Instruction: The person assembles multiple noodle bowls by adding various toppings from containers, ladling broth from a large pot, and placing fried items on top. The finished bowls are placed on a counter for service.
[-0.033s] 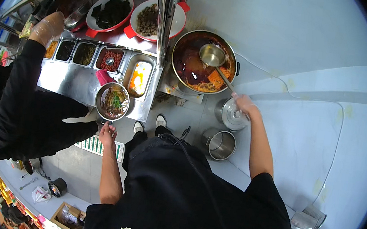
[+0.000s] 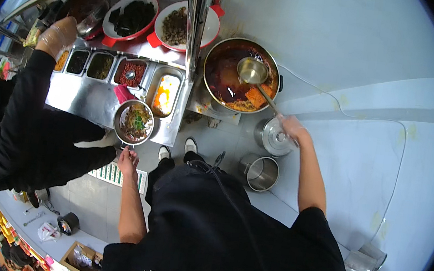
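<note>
Landmark: broth pot [image 2: 204, 76], wide steel, dark red liquid inside, black side grip on its right.

Right hand [image 2: 293, 127]: just outside the pot's near-right rim. Fingers wrapped round the handle of the ladle [image 2: 253, 71]. Ladle bowl sits inside the pot, right of its middle, opening up; handle slants out over the near-right rim. Can't tell if the bowl touches the broth. Orange ridged mass [image 2: 257, 97] in the pot near that same rim, close by the handle.

Left hand [image 2: 128, 161]: left of the pot and nearer the body. Fingers closed on the handle of the small pan [image 2: 115, 126]; exact grip partly hidden. Pan is left of the pot, nearer side, over the edge of the steel bench [image 2: 72, 100]. Brown shreds and chopped green in it. Can't tell if the bench carries it.

Between pan and pot: rectangular tray [image 2: 178, 92] with red-orange oil. Pink cloth [image 2: 124, 94] further left of the pot, just beyond the pan's rim.

Near-right of pot: clear lid [image 2: 276, 136], then open steel pot [image 2: 277, 174] closer to the body.

Far left of pot: co-worker's gloved hand [image 2: 58, 37], fingers' state unclear.
</note>
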The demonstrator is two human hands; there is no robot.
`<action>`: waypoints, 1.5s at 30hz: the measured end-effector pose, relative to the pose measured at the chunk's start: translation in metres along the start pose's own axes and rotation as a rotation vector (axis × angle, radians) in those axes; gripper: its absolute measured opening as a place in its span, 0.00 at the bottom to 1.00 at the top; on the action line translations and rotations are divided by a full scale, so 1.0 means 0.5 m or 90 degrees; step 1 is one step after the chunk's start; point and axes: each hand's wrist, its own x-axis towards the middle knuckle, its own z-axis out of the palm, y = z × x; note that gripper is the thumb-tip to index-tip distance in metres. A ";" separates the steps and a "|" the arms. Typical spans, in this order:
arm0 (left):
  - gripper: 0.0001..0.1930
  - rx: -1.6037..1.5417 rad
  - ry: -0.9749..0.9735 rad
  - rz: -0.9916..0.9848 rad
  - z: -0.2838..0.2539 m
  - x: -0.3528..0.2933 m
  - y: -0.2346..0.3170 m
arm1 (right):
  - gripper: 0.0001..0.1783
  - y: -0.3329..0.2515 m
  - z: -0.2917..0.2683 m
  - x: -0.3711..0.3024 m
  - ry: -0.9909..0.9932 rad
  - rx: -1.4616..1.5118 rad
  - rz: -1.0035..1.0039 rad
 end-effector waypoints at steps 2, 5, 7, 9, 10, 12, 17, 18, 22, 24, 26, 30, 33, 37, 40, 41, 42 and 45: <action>0.15 -0.009 -0.022 0.004 -0.026 0.023 0.006 | 0.39 0.034 -0.008 -0.043 -0.046 0.044 -0.086; 0.15 0.014 0.048 -0.027 0.018 -0.020 0.017 | 0.40 -0.024 -0.002 -0.097 -0.096 -0.075 0.028; 0.15 0.020 0.033 -0.017 0.012 -0.017 0.019 | 0.40 -0.028 0.045 -0.053 -0.070 -0.053 0.008; 0.14 0.014 0.035 -0.021 0.023 -0.013 0.019 | 0.40 -0.044 0.079 -0.016 -0.061 -0.001 -0.012; 0.14 0.013 0.032 -0.019 0.021 -0.009 0.022 | 0.40 -0.057 0.088 0.012 -0.070 0.046 -0.032; 0.13 0.011 0.010 -0.012 0.013 0.010 0.015 | 0.40 -0.023 0.108 0.090 0.034 0.016 -0.071; 0.17 0.003 -0.031 -0.022 0.008 0.013 0.012 | 0.36 0.001 0.035 0.087 0.045 0.088 0.048; 0.17 0.003 -0.042 -0.013 -0.004 0.015 0.010 | 0.35 -0.005 0.023 0.064 0.044 0.059 0.060; 0.14 -0.004 -0.037 -0.012 -0.002 -0.001 0.009 | 0.37 -0.037 -0.056 -0.073 -0.043 -0.038 0.081; 0.15 0.000 -0.038 -0.011 0.000 -0.008 0.015 | 0.36 -0.078 -0.063 -0.119 -0.079 -0.043 0.090; 0.15 0.009 -0.022 -0.012 0.008 -0.009 0.012 | 0.36 -0.052 -0.031 -0.094 -0.095 0.005 0.044; 0.16 0.034 0.002 -0.028 0.011 -0.010 0.021 | 0.35 -0.089 0.038 -0.034 -0.098 0.036 0.002; 0.16 0.034 -0.022 -0.017 0.016 -0.012 0.027 | 0.35 -0.138 0.044 -0.010 -0.072 0.106 -0.009; 0.15 0.062 0.019 -0.031 0.027 -0.027 0.039 | 0.33 -0.141 0.031 0.015 -0.010 0.095 0.033; 0.13 0.040 -0.013 -0.024 0.018 -0.010 0.027 | 0.31 -0.091 0.016 0.034 0.068 0.113 0.041; 0.13 0.024 -0.034 -0.011 0.009 -0.005 0.021 | 0.31 -0.086 -0.004 0.021 0.070 0.107 0.053; 0.13 0.027 -0.014 -0.021 0.012 -0.006 0.022 | 0.30 -0.076 -0.012 -0.002 0.065 0.103 0.072; 0.15 0.024 -0.030 -0.008 -0.002 0.002 0.004 | 0.30 -0.033 -0.039 -0.037 -0.035 0.101 0.083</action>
